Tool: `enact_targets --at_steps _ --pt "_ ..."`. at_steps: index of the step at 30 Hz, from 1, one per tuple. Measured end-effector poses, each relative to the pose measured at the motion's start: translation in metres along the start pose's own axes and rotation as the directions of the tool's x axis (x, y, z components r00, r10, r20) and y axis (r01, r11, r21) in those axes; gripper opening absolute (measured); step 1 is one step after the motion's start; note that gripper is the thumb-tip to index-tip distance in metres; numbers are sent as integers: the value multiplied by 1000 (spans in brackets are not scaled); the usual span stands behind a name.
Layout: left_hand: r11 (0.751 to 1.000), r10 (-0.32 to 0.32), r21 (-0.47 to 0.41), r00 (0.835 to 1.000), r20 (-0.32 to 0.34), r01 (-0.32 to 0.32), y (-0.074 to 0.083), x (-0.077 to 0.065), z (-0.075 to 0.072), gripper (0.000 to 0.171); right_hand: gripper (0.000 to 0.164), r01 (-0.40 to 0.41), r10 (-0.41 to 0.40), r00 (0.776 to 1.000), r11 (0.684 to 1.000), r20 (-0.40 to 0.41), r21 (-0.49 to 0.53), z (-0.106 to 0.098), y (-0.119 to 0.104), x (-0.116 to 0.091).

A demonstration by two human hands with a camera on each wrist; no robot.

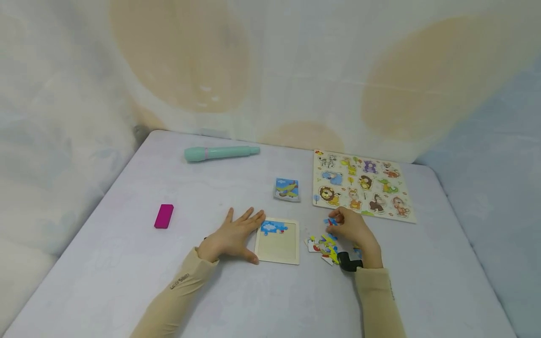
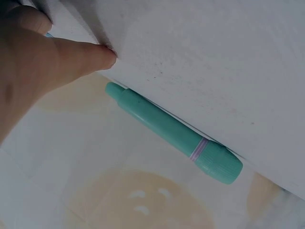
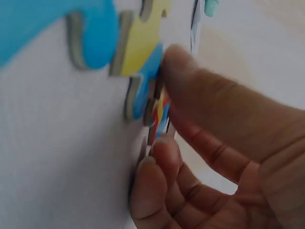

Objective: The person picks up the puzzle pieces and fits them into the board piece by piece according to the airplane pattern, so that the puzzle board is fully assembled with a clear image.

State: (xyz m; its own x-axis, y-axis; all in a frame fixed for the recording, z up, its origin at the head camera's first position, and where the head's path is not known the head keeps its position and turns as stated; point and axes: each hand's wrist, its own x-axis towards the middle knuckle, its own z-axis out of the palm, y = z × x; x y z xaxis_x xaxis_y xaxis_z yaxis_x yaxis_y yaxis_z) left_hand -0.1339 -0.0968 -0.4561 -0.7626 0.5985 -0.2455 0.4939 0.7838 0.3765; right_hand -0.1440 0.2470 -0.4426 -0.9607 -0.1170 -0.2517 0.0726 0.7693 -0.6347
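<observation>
My left hand [image 1: 234, 234] lies with fingers spread at the left side of a small square wooden puzzle tray [image 1: 277, 261], fingertips and thumb right at its rim. Joined blue puzzle pieces [image 1: 272, 227] fill the tray's upper left part. To the right of the tray, my right hand [image 1: 352, 230] pinches a blue and red puzzle piece [image 1: 328, 221] between thumb and fingers. That piece [image 3: 162, 114] is partly hidden by the fingers in the right wrist view. Below this hand lies a heap of loose puzzle pieces [image 1: 325, 249], mostly yellow, blue and white.
A picture card with a yellow plane [image 1: 287, 189] lies behind the tray. At the back right is an animal puzzle board [image 1: 363, 185]. A mint-green toy microphone [image 1: 224, 152] lies at the back left, and a magenta block [image 1: 164, 216] sits on the left.
</observation>
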Motion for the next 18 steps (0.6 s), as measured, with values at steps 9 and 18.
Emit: enact_targets --at_steps 9,18 --pt "1000 -1 -9 1000 1 1 2 0 -2 121 22 -22 22 1000 999 10 -36 -5 -3 -4" --pt "1000 -8 -16 1000 -1 8 3 -1 -1 121 18 85 -97 991 988 90 130 -7 -30 -3"
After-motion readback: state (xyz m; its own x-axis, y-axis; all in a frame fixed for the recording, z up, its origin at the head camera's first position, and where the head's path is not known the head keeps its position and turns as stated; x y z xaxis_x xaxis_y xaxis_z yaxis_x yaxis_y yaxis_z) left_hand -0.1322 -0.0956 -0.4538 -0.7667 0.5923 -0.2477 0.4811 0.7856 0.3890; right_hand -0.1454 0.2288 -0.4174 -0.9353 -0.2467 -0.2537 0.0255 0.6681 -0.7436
